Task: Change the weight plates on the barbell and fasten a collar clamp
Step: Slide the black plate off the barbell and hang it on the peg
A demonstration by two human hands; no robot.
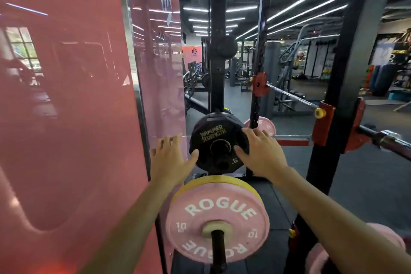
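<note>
Both hands, left hand [170, 158] and right hand [261, 153], spread wide, flank a round matte-black plate [216, 138] above a smooth pink disc [216, 218]

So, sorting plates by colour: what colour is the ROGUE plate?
Pink ROGUE plate, white lettering; head view.

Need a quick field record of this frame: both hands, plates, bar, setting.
left hand: fingers spread, thumb at the left edge of the black plate
right hand: fingers spread, at the plate's right edge
black plate: marked HAMMER STRENGTH, on a storage peg of the rack
pink plate: marked ROGUE 10, on a lower peg, yellow plate behind it
barbell: on the rack's red hooks at right, visible sleeve part bare
collar clamp: not seen
setting: gym, pink mirrored panel at left
</note>
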